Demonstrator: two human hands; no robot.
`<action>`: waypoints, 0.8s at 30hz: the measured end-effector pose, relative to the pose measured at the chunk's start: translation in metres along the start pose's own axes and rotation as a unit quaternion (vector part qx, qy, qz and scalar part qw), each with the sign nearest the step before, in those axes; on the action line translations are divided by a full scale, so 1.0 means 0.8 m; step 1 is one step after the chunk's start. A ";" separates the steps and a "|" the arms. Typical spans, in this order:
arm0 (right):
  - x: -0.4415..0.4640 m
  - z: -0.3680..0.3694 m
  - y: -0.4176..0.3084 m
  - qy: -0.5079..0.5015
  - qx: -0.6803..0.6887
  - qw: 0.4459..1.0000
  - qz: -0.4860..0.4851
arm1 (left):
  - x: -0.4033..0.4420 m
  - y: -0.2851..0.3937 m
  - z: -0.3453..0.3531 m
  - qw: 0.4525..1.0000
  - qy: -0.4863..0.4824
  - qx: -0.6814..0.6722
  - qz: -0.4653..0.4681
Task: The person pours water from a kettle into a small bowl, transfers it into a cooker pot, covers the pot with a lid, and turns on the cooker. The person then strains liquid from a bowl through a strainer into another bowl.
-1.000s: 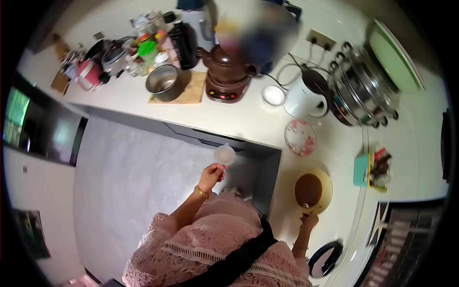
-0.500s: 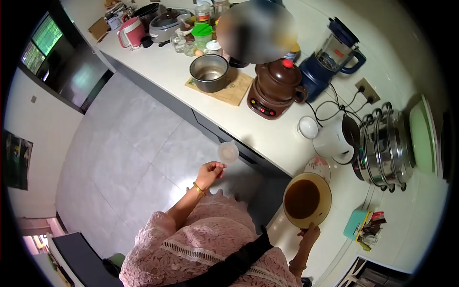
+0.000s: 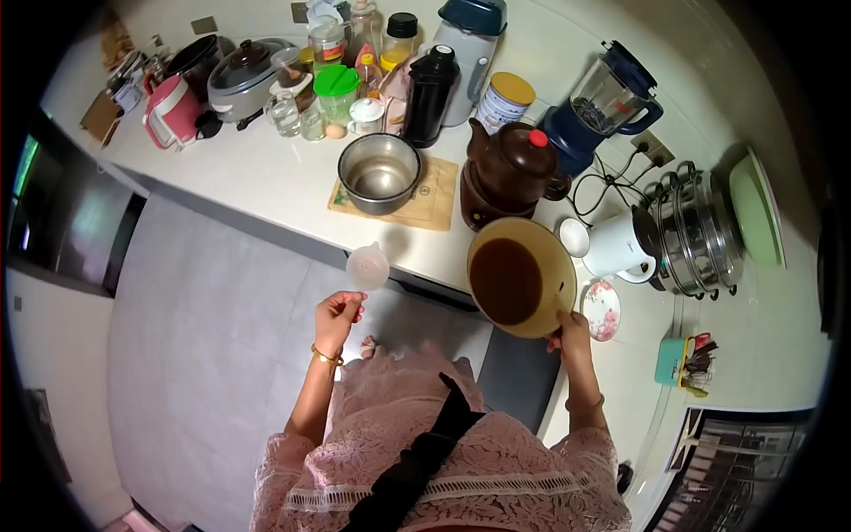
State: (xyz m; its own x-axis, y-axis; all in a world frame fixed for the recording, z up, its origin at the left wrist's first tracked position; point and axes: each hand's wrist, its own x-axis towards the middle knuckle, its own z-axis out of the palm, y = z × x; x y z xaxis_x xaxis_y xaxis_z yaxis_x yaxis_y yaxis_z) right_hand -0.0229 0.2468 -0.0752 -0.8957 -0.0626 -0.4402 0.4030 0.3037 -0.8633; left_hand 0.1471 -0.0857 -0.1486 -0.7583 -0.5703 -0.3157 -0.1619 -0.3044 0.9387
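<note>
In my left hand [image 3: 337, 317] is the handle of a small translucent strainer [image 3: 367, 268], held in front of the counter edge; it could also be a funnel. My right hand [image 3: 569, 335] grips the near right edge of a cream-coloured bowl [image 3: 557, 275], which contains dark brown liquid [image 3: 505, 282]. The bowl is raised near the counter's front edge, partly in front of a brown teapot [image 3: 514, 168] with a red knob on a heating base [image 3: 483, 209]. Left of the teapot, a metal pot [image 3: 379, 205] with nothing visible inside sits on a wooden board [image 3: 436, 197].
A black thermos [image 3: 431, 102], a tin [image 3: 505, 102], jars and a pink kettle [image 3: 171, 111] line the back. At right stand a blender [image 3: 607, 106], a white kettle [image 3: 612, 244], a steamer [image 3: 696, 235], a small white bowl [image 3: 574, 238] and a floral dish [image 3: 602, 315].
My right hand has brought the bowl forward and left, toward the teapot. The strainer in my left hand has shifted left and slightly up in view. The camera has turned.
</note>
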 end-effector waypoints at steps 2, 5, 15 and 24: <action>0.008 0.040 -0.023 -0.013 0.005 1.000 0.009 | 0.027 0.017 -0.023 1.000 -0.004 0.007 0.017; 0.009 0.085 -0.062 -0.027 0.006 0.999 0.019 | 0.062 0.042 -0.043 0.999 -0.017 0.014 0.024; 0.085 0.155 -0.105 -0.060 -0.037 0.997 -0.037 | 0.165 0.092 -0.051 0.996 -0.031 0.066 0.043; 0.088 0.195 -0.135 -0.013 -0.077 0.997 0.007 | 0.265 0.123 -0.055 0.985 -0.132 0.110 -0.027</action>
State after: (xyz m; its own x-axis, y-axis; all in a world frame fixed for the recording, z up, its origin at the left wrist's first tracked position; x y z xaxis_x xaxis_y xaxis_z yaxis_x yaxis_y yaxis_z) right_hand -0.1005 0.0614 -0.0513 -0.8846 -0.0820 -0.4592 0.3793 0.4463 -0.8105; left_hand -0.0018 -0.2699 -0.1290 -0.8779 -0.3300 -0.3470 -0.3181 -0.1398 0.9377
